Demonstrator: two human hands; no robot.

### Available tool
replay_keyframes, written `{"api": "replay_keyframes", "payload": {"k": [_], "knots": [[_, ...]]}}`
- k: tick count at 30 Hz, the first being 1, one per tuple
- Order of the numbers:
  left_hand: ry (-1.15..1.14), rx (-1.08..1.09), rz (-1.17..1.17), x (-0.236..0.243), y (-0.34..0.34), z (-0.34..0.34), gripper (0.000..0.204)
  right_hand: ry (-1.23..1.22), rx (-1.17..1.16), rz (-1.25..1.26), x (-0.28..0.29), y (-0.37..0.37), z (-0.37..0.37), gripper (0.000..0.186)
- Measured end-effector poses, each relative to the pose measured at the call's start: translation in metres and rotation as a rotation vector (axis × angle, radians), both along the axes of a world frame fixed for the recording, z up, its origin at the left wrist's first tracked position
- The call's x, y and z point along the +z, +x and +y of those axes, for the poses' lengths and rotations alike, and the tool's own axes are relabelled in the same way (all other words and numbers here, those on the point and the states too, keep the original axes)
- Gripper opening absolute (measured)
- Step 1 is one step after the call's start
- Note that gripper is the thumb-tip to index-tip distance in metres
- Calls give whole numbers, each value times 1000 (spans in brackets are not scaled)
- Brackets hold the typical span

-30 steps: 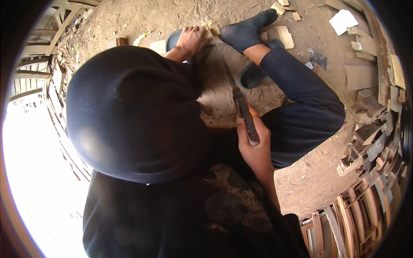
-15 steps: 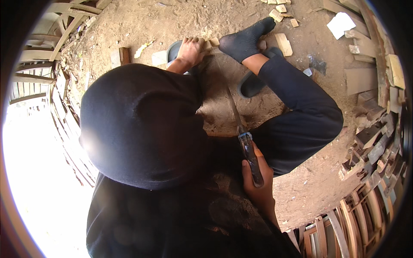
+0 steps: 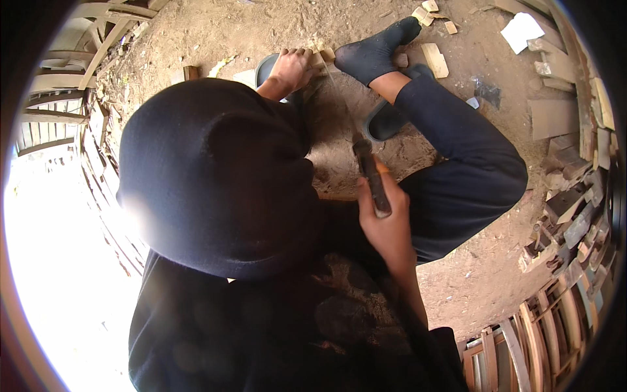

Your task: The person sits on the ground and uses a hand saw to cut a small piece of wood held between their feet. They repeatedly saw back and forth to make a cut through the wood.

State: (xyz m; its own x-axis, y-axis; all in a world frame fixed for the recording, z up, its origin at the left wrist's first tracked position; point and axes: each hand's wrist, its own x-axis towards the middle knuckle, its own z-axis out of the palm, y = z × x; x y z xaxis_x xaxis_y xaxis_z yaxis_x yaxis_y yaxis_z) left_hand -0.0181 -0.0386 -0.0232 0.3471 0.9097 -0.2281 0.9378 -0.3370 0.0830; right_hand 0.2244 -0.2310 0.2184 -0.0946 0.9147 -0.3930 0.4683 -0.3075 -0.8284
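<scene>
My right hand [image 3: 386, 219] is closed around the dark handle of a handsaw [image 3: 374, 186]. Its narrow blade points away from me, and the far end meets a small piece of wood [image 3: 318, 60]. On that wood rests my left hand [image 3: 292, 68], fingers bent over it and gripping it. A foot in a dark sock [image 3: 372, 59] presses close against the wood's right side. Black cloth [image 3: 215, 176] rises large in front and hides most of my left forearm. The teeth of the saw are too blurred to make out.
Dark sandals [image 3: 385, 121] lie on the dirt floor by the foot. Wood offcuts [image 3: 435, 61] are scattered beyond it, with a white sheet [image 3: 522, 32] at the far right. Stacked boards [image 3: 542, 333] line the right side; more timber [image 3: 55, 81] stands at the left.
My right hand has pushed the handsaw forward, away from me, its handle now nearer the wood. My left hand keeps its hold and has shifted only slightly in view.
</scene>
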Motion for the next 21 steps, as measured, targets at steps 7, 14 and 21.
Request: {"api": "replay_keyframes", "payload": {"k": [7, 14, 21], "knots": [[71, 6, -67, -1, 3, 2, 38, 88, 4, 0, 22, 10, -23, 45], [-10, 15, -19, -1, 1, 6, 51, 54, -58, 58, 16, 21, -27, 47], [-55, 26, -67, -5, 0, 7, 56, -194, -24, 75, 11, 7, 3, 45]]}}
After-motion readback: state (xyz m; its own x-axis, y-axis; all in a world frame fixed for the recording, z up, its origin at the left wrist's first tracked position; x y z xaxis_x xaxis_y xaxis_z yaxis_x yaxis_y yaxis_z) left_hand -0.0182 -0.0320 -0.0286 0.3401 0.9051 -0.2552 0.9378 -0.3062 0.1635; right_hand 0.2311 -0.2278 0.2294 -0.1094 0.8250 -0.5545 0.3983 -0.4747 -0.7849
